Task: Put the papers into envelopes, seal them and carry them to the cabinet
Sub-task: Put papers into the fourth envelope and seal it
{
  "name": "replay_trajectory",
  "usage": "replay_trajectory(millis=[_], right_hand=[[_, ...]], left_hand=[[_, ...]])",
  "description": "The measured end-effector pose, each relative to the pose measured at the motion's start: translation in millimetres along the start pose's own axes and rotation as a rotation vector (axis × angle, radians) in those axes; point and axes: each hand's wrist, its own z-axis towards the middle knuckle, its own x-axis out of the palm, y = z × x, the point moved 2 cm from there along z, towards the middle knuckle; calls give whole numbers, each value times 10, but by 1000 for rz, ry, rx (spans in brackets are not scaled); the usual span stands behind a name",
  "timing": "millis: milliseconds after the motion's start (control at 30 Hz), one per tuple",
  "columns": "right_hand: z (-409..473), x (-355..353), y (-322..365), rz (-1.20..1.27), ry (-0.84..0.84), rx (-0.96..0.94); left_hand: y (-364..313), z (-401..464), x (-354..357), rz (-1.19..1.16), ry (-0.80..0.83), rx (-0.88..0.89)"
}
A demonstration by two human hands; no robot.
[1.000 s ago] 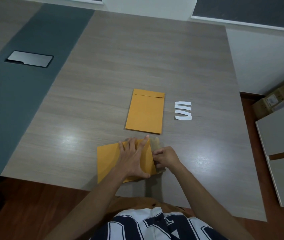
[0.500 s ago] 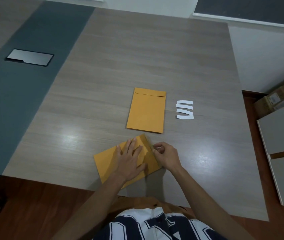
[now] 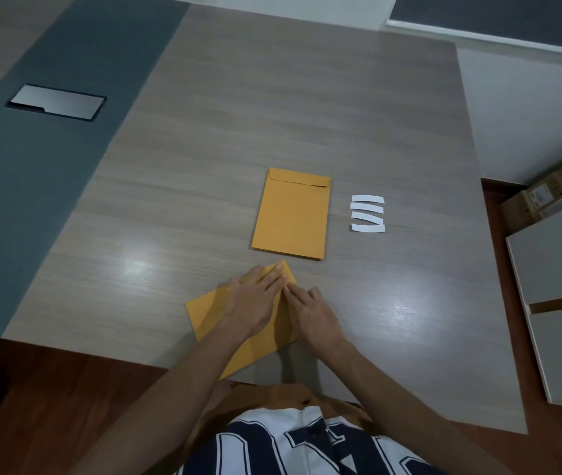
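Big wood-grain counter fills the view, and at about 6 o'clock on it, near the front edge, lies the envelope being worked, turned at an angle so its far corner points toward 1 o'clock. Straight up at 12 o'clock from it, just apart, sits the second envelope, flat, flap folded down at its far end. At 3 o'clock of that one, four white strips lie in a neat stack of rows. Now the hands: left hand is laid flat on the near envelope, fingers straight and spread, pressing, gripping nothing. Right hand sits just beside it, fingertips down on the same end, fingers only lightly bent, holding nothing that shows. This looks like the sealing press. To do it well, I'd say keep the left palm pinning the body so the angled envelope cannot skate, and run the right fingertips along the flap edge end to end, firm and even, so no corner lifts
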Motion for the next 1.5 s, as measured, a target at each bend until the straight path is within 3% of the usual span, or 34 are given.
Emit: replay_trajectory(millis=[167, 367, 633, 767, 833, 1333, 1500], right_hand=[[-182, 150, -58, -116, 85, 110], [-639, 183, -82, -166, -6, 84], [-779, 268, -41, -183, -3, 173], [-794, 261, -41, -202, -7, 183], [-783, 275, -30, -192, -7, 183], [-849, 314, -4, -205, -59, 204], [-848, 257, 17, -193, -70, 220]], left_hand=[[49, 9, 52, 116, 40, 26], [32, 3, 85, 136, 68, 21], [-112, 5, 28, 102, 112, -23], [-344, -243, 142, 147, 49, 242], [-319, -301, 270, 126, 40, 279], [-222, 104, 186, -142, -11, -190], [-284, 110, 190, -177, -2, -234]])
